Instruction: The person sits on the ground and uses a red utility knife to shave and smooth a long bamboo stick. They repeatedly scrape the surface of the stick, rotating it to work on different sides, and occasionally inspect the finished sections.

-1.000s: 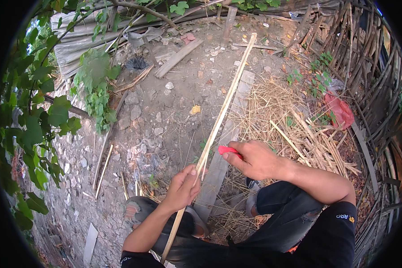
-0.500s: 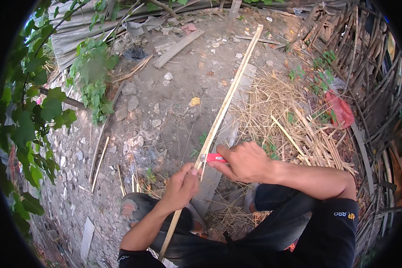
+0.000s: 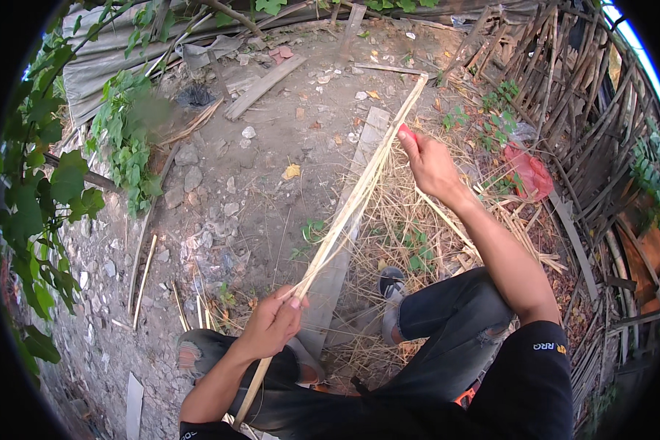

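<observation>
Bamboo strip [image 3: 340,227], long and pale, slants from the person's lap at near left toward far right, above a grey plank [image 3: 324,315]. The left hand [image 3: 275,323] is closed around its near part, thumb on top. The right hand [image 3: 433,165], near the far end, grips a red-handled cutter [image 3: 406,132] against the strip; its blade is hidden. Fine slivers stand along the right edge, and straw-like shavings [image 3: 389,238] lie beyond the plank. The strip should handle light and springy, stiff lengthwise but whippy at its far tip, with splintery edges. It seems best held firmly across the flat, fingers clear of the slivered edge.
</observation>
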The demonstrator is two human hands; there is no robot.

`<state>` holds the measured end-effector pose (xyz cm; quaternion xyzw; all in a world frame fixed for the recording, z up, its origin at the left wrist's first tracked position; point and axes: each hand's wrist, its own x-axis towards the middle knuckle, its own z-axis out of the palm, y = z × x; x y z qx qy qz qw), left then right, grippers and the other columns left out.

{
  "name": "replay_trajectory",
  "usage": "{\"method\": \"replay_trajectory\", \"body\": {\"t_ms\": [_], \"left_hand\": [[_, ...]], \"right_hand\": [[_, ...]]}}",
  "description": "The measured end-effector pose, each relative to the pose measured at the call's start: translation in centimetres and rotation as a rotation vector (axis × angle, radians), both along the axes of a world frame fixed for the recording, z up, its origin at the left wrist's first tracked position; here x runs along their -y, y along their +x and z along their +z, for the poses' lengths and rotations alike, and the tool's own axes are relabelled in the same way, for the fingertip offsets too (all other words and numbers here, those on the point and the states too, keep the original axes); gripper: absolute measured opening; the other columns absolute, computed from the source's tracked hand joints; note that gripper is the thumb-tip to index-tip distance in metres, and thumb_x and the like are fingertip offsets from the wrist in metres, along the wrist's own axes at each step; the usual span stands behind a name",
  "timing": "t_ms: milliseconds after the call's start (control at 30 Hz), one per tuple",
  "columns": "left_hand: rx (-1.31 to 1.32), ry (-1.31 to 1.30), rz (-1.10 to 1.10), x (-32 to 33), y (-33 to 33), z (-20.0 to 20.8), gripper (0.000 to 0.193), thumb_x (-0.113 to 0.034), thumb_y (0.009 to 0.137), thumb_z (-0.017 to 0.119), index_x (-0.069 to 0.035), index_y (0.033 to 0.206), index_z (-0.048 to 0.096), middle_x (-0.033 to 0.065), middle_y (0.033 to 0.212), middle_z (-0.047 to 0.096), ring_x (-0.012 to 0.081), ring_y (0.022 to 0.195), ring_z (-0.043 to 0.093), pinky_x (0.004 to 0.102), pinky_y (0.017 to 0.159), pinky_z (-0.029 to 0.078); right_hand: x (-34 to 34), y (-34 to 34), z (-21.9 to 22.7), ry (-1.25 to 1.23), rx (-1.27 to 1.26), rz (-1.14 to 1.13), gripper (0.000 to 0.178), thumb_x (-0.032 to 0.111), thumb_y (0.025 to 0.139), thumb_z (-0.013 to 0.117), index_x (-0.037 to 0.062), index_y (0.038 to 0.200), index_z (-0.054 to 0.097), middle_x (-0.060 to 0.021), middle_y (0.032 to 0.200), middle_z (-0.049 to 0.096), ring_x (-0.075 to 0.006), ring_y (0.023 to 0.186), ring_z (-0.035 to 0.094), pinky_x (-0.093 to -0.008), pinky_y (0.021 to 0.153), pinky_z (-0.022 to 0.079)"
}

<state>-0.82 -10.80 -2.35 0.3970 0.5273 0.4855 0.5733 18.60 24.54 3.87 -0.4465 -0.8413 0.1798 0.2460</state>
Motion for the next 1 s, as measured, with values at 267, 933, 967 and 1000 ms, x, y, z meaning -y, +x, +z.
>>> {"method": "replay_trajectory", "body": {"t_ms": [267,933,967,1000], "left_hand": [[-0.123,0.084,-0.106,-0.3,0.3,0.2,0.029,-0.022,0.110,0.038,0.000,0.110,0.056,-0.0052,0.061,0.041,0.0044,0.053,0.039,0.0242,0.051,0.035],[0.267,-0.099,-0.032,1.9,-2.1,-0.9,0.030,-0.029,0.110,0.038,-0.003,0.108,0.053,-0.0036,0.055,0.032,0.0068,0.039,0.027,0.0243,0.040,0.029],[0.206,-0.100,-0.016,1.7,-1.9,-0.9,0.030,-0.028,0.110,0.038,-0.002,0.109,0.053,-0.0038,0.055,0.033,0.0066,0.039,0.027,0.0242,0.040,0.029],[0.144,-0.099,-0.001,1.2,-1.6,-1.0,0.030,-0.028,0.111,0.038,-0.002,0.110,0.054,-0.0040,0.056,0.033,0.0064,0.040,0.028,0.0242,0.041,0.029]], "right_hand": [[-6.2,6.7,0.4,0.433,0.055,-0.209,0.052,0.054,0.103,0.044,0.0062,0.098,0.063,-0.0280,0.071,0.065,-0.0515,0.074,0.064,-0.0597,0.067,0.048],[-6.4,0.1,1.5,-0.935,-0.550,0.313,0.056,0.063,0.104,0.037,0.0144,0.077,0.042,0.0072,0.054,0.026,-0.0059,0.042,0.019,-0.0250,0.040,0.013],[-7.7,1.2,1.5,-0.821,-0.209,0.305,0.052,0.057,0.101,0.052,0.0100,0.078,0.049,0.0031,0.053,0.035,-0.0114,0.042,0.033,-0.0293,0.041,0.023],[-8.2,2.3,0.7,-0.469,0.122,0.314,0.047,0.051,0.095,0.061,0.0070,0.081,0.052,-0.0013,0.054,0.042,-0.0170,0.047,0.042,-0.0331,0.046,0.031]]}}
